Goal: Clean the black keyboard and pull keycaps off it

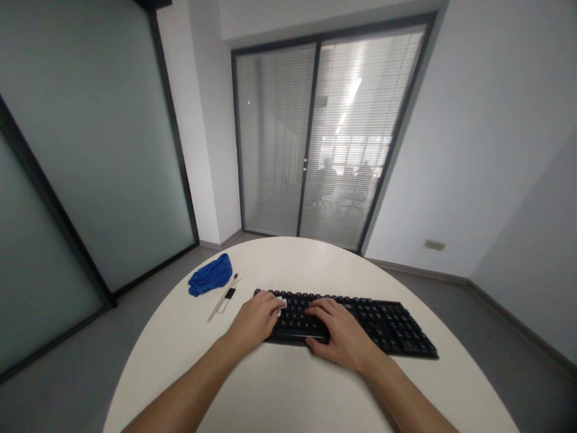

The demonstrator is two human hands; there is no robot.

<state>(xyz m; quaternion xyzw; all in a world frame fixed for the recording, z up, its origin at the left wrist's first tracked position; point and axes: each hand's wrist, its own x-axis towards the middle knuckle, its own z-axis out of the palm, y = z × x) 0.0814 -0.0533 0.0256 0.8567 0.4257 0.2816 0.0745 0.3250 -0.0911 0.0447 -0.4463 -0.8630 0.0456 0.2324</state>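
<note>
A black keyboard (378, 325) lies across the table in front of me. Over its left end is my left hand (255, 319), with thumb and fingers closed on a small white piece of tissue or cloth (282, 305) pressed against the keys. Most of that white piece is hidden by the fingers. My right hand (338, 334) rests on the middle of the keyboard, fingers apart on the keys and thumb by the front edge, holding nothing.
The keyboard stands on a round cream table (270, 385). Left of it lie a crumpled blue cloth (211, 275), a thin brush (220, 300) and a small wire tool with a black middle (230, 293). Beyond the table are a glass door with blinds (274, 144) and white walls.
</note>
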